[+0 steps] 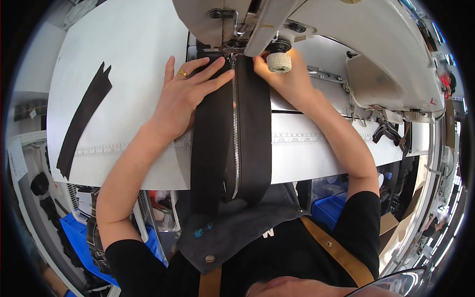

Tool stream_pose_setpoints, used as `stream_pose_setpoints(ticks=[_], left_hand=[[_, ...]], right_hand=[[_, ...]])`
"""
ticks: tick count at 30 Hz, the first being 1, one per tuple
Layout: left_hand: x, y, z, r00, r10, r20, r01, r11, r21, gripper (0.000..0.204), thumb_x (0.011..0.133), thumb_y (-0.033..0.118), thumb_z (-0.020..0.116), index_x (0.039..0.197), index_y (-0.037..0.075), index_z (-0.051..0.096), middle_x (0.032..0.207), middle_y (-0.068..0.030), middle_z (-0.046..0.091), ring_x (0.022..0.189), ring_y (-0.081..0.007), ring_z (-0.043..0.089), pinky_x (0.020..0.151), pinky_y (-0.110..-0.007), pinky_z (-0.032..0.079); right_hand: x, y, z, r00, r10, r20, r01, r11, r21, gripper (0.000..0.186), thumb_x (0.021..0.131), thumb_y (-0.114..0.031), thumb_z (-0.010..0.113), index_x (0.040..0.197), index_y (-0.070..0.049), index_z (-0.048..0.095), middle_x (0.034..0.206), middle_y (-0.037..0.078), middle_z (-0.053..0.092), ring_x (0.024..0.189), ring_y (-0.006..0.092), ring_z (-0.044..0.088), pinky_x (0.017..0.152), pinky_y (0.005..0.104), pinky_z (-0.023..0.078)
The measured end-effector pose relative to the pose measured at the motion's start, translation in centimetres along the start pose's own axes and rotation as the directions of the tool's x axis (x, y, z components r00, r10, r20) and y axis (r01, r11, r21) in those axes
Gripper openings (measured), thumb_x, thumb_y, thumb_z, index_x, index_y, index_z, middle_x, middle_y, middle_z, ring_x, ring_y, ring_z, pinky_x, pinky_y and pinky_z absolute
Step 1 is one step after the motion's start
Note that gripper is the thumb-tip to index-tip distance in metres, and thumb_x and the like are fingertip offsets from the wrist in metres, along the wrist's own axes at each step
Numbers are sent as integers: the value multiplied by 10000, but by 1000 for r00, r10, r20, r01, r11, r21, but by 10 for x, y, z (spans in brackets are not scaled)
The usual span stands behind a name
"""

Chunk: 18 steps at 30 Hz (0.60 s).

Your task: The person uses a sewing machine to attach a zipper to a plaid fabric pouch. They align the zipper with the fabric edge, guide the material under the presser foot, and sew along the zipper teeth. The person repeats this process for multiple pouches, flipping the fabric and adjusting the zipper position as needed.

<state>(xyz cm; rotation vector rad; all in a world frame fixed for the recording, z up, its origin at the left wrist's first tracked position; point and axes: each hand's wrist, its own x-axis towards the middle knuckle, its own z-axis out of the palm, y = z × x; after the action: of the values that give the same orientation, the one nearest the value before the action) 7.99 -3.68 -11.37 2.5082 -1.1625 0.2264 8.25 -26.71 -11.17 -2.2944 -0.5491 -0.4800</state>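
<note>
- Strip [84, 119]: a dark cut piece lies flat at the left of the frame on the white table [133, 44], well apart from both hands.
- Left hand [185, 94]: left of centre, upper frame. It lies flat, fingers spread, pressing on the left half of the panel [232, 143]. It grips nothing. A ring sits on one finger.
- Panel: a long dark fabric piece with a metal zipper [235, 128] down its middle. It runs from under the machine [316, 29] at upper centre down over the table edge toward the lower centre of the frame, where its end hangs free.
- Handling, as judged: the panel looks soft, light and limp, so it will sag and shift unless held flat. The zipper teeth make a firmer ridge. Hold by flat pressure on the fabric at either side of the zipper, near the foot, not by pinching the hanging end.
- Right hand [282, 79]: right of the zipper, upper centre, touching the panel's right edge just below a white knob [279, 61]. The fingers are curled down onto the fabric; whether they pinch it cannot be told.
</note>
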Motion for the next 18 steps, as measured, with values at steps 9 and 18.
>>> stream_pose_setpoints(ticks=[9, 18], left_hand=[[0, -1, 1, 1000, -6, 7, 6, 1000, 8, 508, 781, 303, 683, 1271, 218, 584, 1352, -37, 525, 1242, -271, 458, 1082, -593, 114], [-1, -1, 0, 1000, 23, -15, -22, 999, 44, 473, 782, 243, 640, 1253, 216, 599, 1341, -24, 537, 1220, -259, 481, 1070, -627, 87]], right_hand=[[8, -7, -7, 882, 421, 214, -472, 780, 411, 190, 832, -185, 636, 758, -11, 650, 613, 39, 623, 555, 144, 619, 505, 271, 476], [-1, 2, 16, 939, 304, 162, -300, 953, -47, 205, 848, -247, 659, 941, -66, 686, 874, 86, 681, 786, 176, 642, 712, 289, 503]])
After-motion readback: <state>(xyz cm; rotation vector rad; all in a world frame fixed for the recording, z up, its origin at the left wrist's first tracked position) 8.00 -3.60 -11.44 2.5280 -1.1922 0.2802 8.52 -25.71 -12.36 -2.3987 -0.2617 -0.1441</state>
